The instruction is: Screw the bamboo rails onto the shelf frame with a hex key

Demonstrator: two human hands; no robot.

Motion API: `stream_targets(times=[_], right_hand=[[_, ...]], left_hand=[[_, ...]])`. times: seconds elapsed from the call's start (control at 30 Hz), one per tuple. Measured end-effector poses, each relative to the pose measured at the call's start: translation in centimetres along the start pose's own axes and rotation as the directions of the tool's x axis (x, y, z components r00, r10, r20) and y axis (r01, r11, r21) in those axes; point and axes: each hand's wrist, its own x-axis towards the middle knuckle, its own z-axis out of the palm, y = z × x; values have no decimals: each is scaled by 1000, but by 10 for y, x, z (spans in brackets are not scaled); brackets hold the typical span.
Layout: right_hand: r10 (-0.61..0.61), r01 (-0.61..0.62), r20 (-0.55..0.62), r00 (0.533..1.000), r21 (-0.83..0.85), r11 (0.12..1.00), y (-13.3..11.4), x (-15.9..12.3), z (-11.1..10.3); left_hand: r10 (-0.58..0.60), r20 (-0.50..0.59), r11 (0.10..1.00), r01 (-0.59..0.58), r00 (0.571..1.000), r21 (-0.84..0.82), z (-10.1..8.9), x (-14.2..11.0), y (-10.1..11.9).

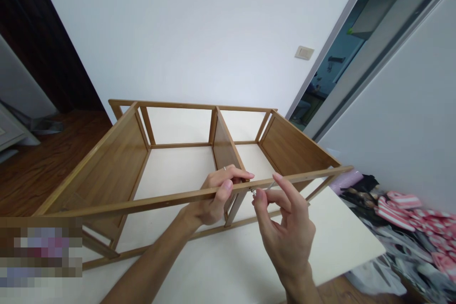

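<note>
Gripping the front rail [142, 205] between thumb and fingers of the left hand [213, 199], near the middle divider [228, 145]; pinching a thin metal piece [271, 185] in the right hand [287, 230], beside that joint. Resting beneath the wooden frame [107, 161]: a white board [342, 232]. Piled to the right: clothes [402, 209].
</note>
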Motion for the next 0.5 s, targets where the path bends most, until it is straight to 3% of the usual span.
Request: stream_targets(times=[0.17,0.5], right_hand=[[-1,0,-13,1000,-62,998,5,-7,-4],[-46,58,85,995,-142,988,3,-11,-13]], left_hand=[[6,-8,1000,-6,1000,6,1,0,0],[-8,-6,1000,8,1000,-3,1,-1,-3]])
